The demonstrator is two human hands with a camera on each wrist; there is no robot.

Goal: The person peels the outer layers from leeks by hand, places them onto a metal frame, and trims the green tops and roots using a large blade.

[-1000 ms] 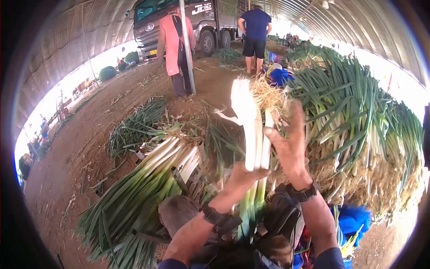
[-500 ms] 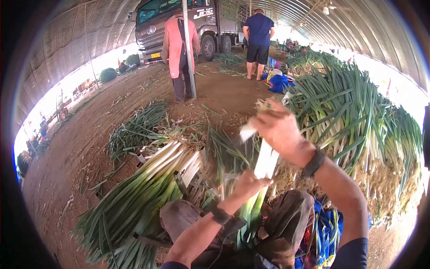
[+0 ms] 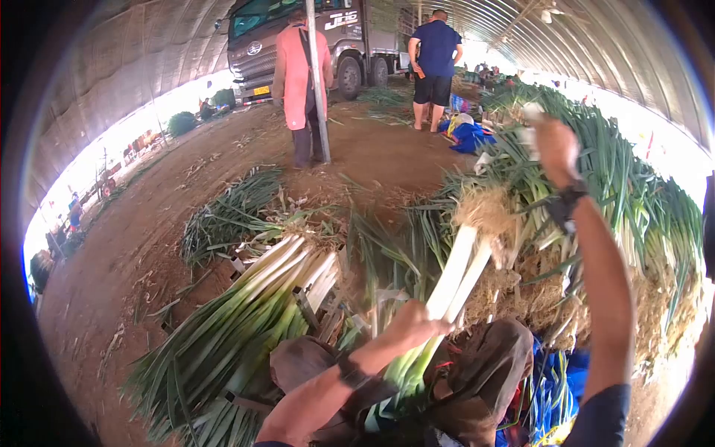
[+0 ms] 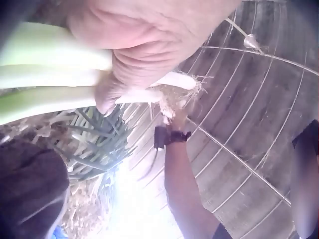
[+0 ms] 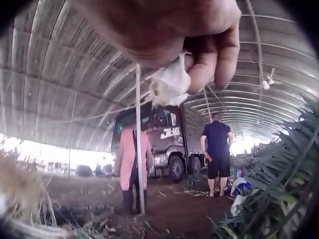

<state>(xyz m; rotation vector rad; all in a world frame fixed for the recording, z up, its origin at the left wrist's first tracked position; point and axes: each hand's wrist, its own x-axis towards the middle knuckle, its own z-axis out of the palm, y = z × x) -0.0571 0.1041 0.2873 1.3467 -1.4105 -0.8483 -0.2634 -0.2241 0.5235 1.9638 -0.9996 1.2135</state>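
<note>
My left hand (image 3: 412,326) grips a few large green onions (image 3: 456,279) round their pale shafts, above the lap. The shafts slant up to the right and end in bushy tan roots (image 3: 484,210). In the left wrist view the thumb lies across the white stems (image 4: 50,77). Raised at upper right, my right hand (image 3: 557,149) is away from the roots. Its curled fingers pinch a crumpled white strip of peeled onion skin (image 5: 172,82), seen in the right wrist view.
A bundle of green onions (image 3: 253,309) lies to the left, beside a heap of cut leaves (image 3: 231,216). At right stands a tall onion stack (image 3: 581,164). A pole (image 3: 316,82), two people and a truck (image 3: 261,56) are ahead. Blue bags (image 3: 555,380) lie by the right knee.
My right hand has gone from beside the shafts to the roots, then up and right with white skin pulled off. The left hand keeps its grip; the onions now tilt further right.
</note>
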